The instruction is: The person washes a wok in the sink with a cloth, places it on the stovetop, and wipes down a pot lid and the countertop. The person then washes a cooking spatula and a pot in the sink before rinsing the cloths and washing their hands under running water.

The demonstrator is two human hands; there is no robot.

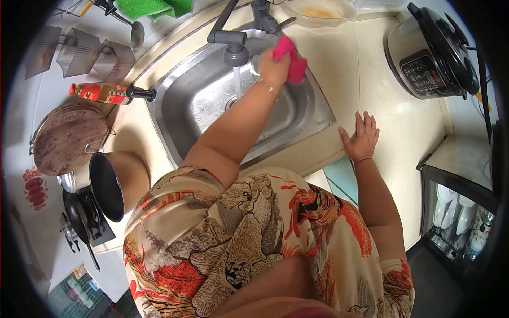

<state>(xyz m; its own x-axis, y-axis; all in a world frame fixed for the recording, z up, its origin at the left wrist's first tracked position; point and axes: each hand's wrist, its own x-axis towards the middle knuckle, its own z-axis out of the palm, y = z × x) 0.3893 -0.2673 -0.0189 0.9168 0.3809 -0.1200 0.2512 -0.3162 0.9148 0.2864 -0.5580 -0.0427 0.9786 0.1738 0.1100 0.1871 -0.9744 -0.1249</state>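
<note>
My left hand (pixel 274 69) reaches across the steel sink (pixel 313 108) to its far right rim, and its fingers are closed on a bright pink cloth (pixel 293 62). Water runs from the dark faucet (pixel 236 53) into the basin, to the left of that hand. The drain (pixel 231 103) shows below the stream, partly hidden by my forearm. My right hand (pixel 362 135) lies palm down on the cream counter (pixel 395 143), right of the sink, fingers spread and holding nothing.
Right back holds a cooker (pixel 429 66); a plastic tub (pixel 323 11) sits behind the sink. At left are a red-labelled bottle (pixel 103 93), round wooden board (pixel 71 139) and pot (pixel 121 183). An open-fronted cabinet (pixel 458 212) with dishes stands at right.
</note>
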